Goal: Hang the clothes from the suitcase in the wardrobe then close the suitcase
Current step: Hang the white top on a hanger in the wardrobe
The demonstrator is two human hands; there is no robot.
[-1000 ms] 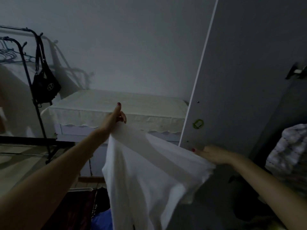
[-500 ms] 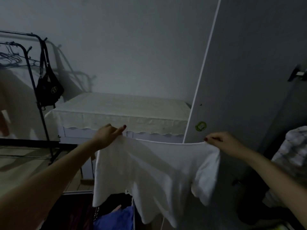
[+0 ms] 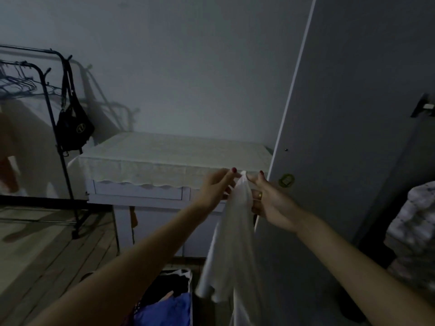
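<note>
Hands now together: left hand (image 3: 217,187) + right hand (image 3: 266,198) fingers pinching white garment (image 3: 233,243) top, spread before, now folded, hanger next probably.

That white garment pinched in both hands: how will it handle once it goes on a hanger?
Probably floppy: the white garment hangs in limp folds from where the left hand and right hand pinch it. Likely light, since fingertips alone carry it. It may slip off a smooth hanger.
</note>
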